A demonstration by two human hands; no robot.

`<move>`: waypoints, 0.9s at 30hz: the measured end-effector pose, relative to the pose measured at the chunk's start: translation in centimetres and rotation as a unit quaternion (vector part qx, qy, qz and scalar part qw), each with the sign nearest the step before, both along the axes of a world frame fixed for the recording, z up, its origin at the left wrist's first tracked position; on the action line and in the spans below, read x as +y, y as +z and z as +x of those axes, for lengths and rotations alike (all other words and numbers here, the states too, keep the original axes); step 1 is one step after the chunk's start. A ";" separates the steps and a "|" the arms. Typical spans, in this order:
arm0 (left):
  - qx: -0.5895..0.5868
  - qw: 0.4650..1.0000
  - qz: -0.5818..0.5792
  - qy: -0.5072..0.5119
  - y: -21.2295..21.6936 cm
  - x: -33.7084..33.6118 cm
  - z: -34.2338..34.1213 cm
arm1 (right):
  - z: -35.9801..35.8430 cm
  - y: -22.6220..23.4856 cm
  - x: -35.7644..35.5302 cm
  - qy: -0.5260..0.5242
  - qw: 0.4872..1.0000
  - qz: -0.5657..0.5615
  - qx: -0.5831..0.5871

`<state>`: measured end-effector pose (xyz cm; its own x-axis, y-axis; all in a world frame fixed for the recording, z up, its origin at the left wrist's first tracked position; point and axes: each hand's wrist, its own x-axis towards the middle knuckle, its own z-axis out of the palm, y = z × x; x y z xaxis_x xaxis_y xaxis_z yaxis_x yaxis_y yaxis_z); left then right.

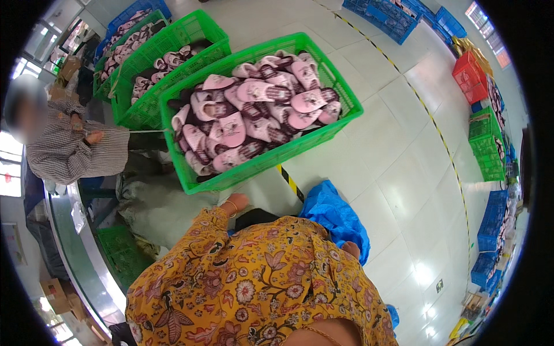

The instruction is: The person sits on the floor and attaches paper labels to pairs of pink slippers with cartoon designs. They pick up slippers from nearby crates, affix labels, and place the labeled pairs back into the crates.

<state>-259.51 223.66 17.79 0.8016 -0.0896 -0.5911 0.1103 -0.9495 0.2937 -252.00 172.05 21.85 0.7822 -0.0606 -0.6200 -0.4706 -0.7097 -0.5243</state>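
In front of me stands a green plastic crate (277, 157) heaped with pink slippers (259, 91) that have dark checked linings. Below its near edge is my left hand (239, 200), with a thin bracelet at the wrist. Its fingers are turned away, and I cannot make out anything in them. My right hand (350, 249) shows only as a small patch by my side, against the edge of a crumpled blue plastic bag (332, 210). The fingers of that hand are hidden, so a grip on the bag cannot be confirmed.
Behind on the left, another green crate (173, 37) holds more slippers. A person (75, 138) in a checked garment stands at the left, near a long worktable (81, 248). Grey sacks (158, 199) lie beside me. Red, green and blue crates (487, 147) line the right wall.
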 end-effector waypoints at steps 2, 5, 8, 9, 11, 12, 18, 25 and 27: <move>-0.046 0.996 0.021 -0.079 -2.2 -5.0 4.1 | 2.5 -2.9 -7.1 -0.023 1.000 0.011 0.015; -0.008 0.991 -0.111 0.078 1.1 -12.2 11.9 | 5.6 -10.3 -17.2 -0.037 0.996 0.058 0.058; 0.025 0.968 -0.152 0.199 0.3 -15.1 15.4 | 9.7 -12.0 -18.3 -0.053 0.991 0.082 0.087; 0.005 0.969 -0.150 0.198 0.3 -15.0 15.9 | 10.6 -12.5 -18.0 -0.060 0.990 0.090 0.092; -0.029 0.995 -0.069 0.068 -0.3 -13.3 17.0 | 12.2 -13.8 -15.9 -0.074 0.986 0.109 0.098; -0.044 0.999 -0.028 0.004 -0.9 -11.7 17.0 | 12.9 -13.9 -14.3 -0.072 0.986 0.114 0.100; 0.032 0.979 0.077 -0.185 -8.4 -2.9 17.9 | 16.2 -16.2 -10.5 0.015 0.996 0.061 0.069; -0.099 0.991 -0.085 0.004 -5.1 8.0 24.7 | 21.0 -15.4 -2.5 0.236 0.967 -0.002 -0.098; -0.014 0.978 -0.138 0.153 -0.8 8.9 29.1 | 22.9 -14.4 0.6 0.042 0.992 0.113 0.027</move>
<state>-230.36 232.60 16.94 0.8312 0.0047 -0.5559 0.3659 -0.7575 0.5407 -229.06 172.67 7.43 0.7444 0.1494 -0.6508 -0.4457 -0.6146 -0.6509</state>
